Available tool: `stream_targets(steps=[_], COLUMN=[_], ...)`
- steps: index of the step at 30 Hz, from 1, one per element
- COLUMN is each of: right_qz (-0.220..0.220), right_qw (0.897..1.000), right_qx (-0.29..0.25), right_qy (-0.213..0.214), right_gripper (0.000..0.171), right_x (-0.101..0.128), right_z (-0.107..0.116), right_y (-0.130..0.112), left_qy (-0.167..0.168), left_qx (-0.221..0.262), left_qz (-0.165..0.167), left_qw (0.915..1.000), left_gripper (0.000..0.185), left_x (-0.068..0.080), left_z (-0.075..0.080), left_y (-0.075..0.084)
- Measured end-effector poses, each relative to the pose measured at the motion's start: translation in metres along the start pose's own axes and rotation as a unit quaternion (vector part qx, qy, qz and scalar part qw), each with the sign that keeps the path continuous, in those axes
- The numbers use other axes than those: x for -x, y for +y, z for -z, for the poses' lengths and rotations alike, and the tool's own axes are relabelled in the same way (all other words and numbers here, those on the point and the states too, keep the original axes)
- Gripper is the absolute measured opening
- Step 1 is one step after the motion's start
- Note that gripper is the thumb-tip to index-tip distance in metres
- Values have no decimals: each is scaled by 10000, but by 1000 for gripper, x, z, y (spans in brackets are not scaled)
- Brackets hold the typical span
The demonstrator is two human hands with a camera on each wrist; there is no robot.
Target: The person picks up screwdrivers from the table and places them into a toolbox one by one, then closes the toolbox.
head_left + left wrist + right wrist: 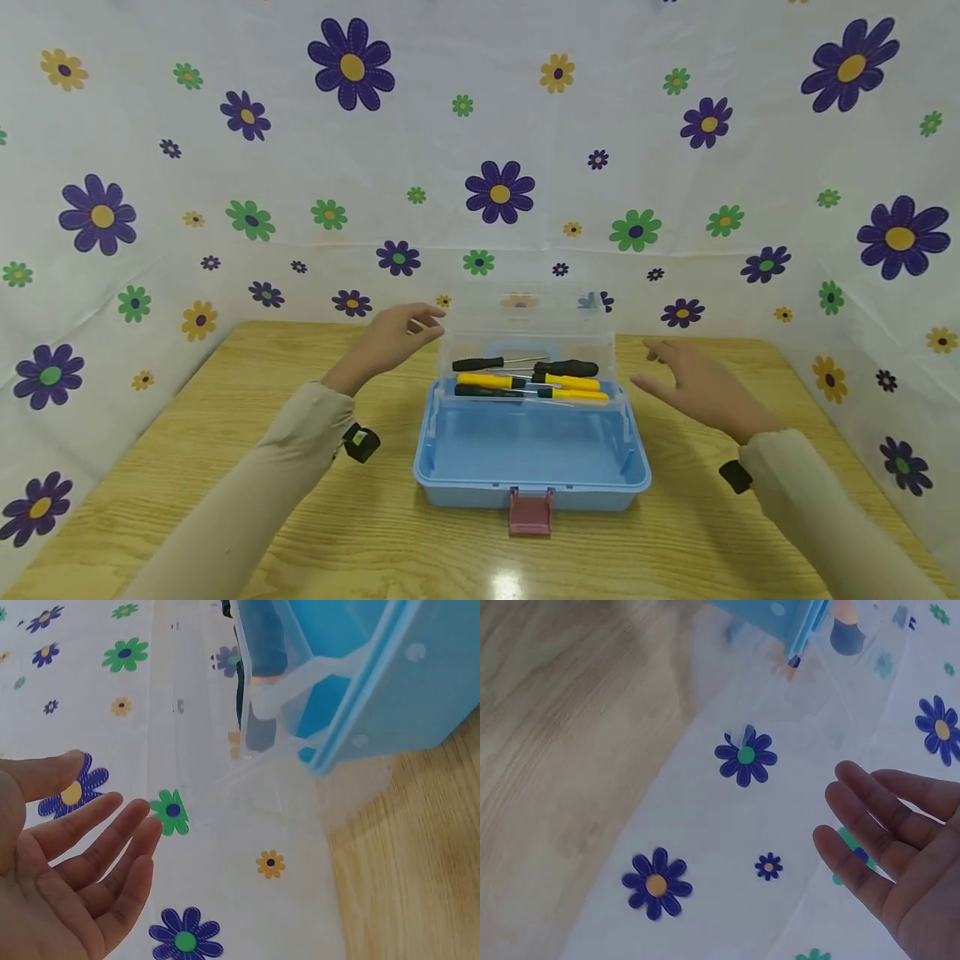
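While the flowered cloth (225,167) hangs behind it, the wooden surface (225,517) carries a pale blue toolbox (530,454) at its middle, red latch (530,510) facing the person. Its clear lid (525,325) stands raised at the back, above a clear tray of yellow and black screwdrivers (532,379). Left of the toolbox, the left hand (390,337) hovers by the lid's corner, grip released, fingers straight. Right of the toolbox, the right hand (701,387) hovers too, grip released, holding nothing.
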State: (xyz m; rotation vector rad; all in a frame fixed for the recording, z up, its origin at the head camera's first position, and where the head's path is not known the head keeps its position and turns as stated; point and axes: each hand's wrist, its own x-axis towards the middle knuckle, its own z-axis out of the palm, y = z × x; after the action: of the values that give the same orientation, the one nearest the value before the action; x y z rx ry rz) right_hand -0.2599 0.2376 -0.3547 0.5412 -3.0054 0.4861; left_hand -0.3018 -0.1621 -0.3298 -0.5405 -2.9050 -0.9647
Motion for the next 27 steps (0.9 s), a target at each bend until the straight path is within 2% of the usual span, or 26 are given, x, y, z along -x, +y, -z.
stream_targets(steps=[7, 12, 17, 22, 27], right_qz=[-225, -388, -644, -836, -854], right_qw=[9936, 9861, 9787, 9716, 9508], right_qx=[-1091, -1592, -1949, -2208, -2928], right_qy=[160, 280, 96, -168, -541], right_gripper=[60, 50, 48, 49, 54], right_x=[-31, -53, -72, -83, -86], right_z=[-7, -23, -41, -54, -58], right_y=[8, 14, 26, 32, 31], left_qy=[374, 464, 151, -255, -478], left_qx=[589, 1276, 1780, 1788, 1728], left_qz=[438, 852, 1398, 1776, 1878], left_qw=[9966, 9871, 9739, 9674, 9657], left_gripper=[40, 40, 47, 50, 50], left_x=[0, -3, -10, -19, -29], left_z=[-1, -13, -29, -46, -59], left_y=[-20, -35, -49, -61, -68])
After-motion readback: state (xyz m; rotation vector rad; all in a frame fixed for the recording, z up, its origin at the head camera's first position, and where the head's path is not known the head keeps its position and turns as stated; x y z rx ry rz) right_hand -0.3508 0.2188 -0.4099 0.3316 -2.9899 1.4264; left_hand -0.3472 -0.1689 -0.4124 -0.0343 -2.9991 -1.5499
